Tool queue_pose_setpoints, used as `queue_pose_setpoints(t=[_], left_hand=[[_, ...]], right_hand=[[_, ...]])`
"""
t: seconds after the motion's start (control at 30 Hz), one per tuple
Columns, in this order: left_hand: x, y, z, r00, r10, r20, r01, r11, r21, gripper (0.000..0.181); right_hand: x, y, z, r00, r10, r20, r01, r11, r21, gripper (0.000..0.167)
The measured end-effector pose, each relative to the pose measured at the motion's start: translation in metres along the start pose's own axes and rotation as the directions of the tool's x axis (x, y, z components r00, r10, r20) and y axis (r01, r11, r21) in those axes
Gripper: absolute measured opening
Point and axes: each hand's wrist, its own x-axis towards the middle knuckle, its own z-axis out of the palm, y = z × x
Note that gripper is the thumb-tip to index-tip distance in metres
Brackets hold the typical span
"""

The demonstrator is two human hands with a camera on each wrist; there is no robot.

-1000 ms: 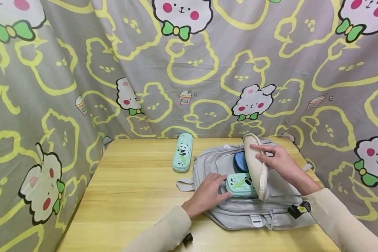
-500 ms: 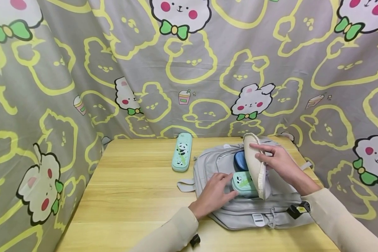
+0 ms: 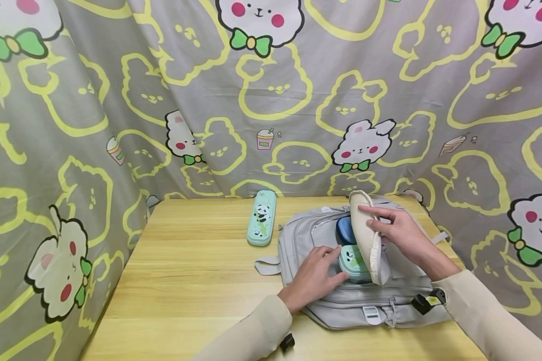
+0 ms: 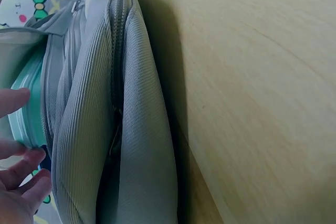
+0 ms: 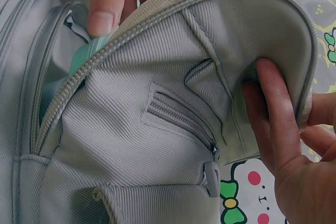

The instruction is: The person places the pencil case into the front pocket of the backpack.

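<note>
A light grey backpack (image 3: 297, 240) lies on the table, its front pocket unzipped. My right hand (image 3: 402, 234) pinches the pocket's cream-lined flap (image 3: 366, 245) and holds it raised; in the right wrist view the flap (image 5: 136, 72) shows its zip edge. My left hand (image 3: 315, 276) grips the near end of a mint-green panda pencil case (image 3: 354, 264) between thumb and fingers. Most of that case is inside the pocket, hidden by the flap. Beside it in the pocket sits a dark blue rounded object (image 3: 345, 230), partly covered. In the left wrist view the case (image 4: 32, 103) shows its green side.
A second mint-green panda pencil case (image 3: 261, 218) lies on the wooden table (image 3: 185, 271), left of the backpack. A grey strap loop (image 3: 267, 265) sticks out from the backpack's left side. A patterned curtain (image 3: 280, 100) hangs behind the table.
My left hand has moved right, sliding the pencil case deeper under the flap, so less of it shows. My right hand and the flap have stayed in place.
</note>
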Motion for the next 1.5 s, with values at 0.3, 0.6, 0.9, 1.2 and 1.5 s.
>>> queue_pose_setpoints(t=[0.3, 0.6, 0.9, 1.2, 1.5], left_hand=[[0.004, 0.002, 0.003, 1.0, 0.017, -0.019, -0.017, 0.999, 0.028, 0.072], [0.008, 0.005, 0.003, 0.999, 0.04, -0.03, -0.038, 0.998, 0.043, 0.072], [0.01, 0.007, 0.005, 0.999, 0.041, -0.026, -0.039, 0.997, 0.069, 0.073], [0.006, -0.002, 0.001, 0.999, 0.021, 0.036, -0.022, 0.999, 0.027, 0.068], [0.005, -0.024, -0.016, 0.999, -0.032, -0.011, 0.032, 0.999, -0.029, 0.05]], right_hand=[[0.001, 0.001, -0.004, 1.0, -0.008, 0.011, 0.008, 1.0, 0.026, 0.055], [0.0, 0.002, -0.012, 1.0, 0.021, 0.022, -0.022, 0.996, 0.083, 0.055], [-0.002, 0.003, -0.017, 0.999, 0.03, 0.028, -0.033, 0.993, 0.109, 0.055], [-0.005, 0.006, -0.03, 1.0, 0.026, 0.011, -0.027, 0.999, 0.03, 0.051], [-0.005, 0.009, -0.039, 1.0, -0.017, -0.026, 0.014, 0.992, -0.125, 0.042]])
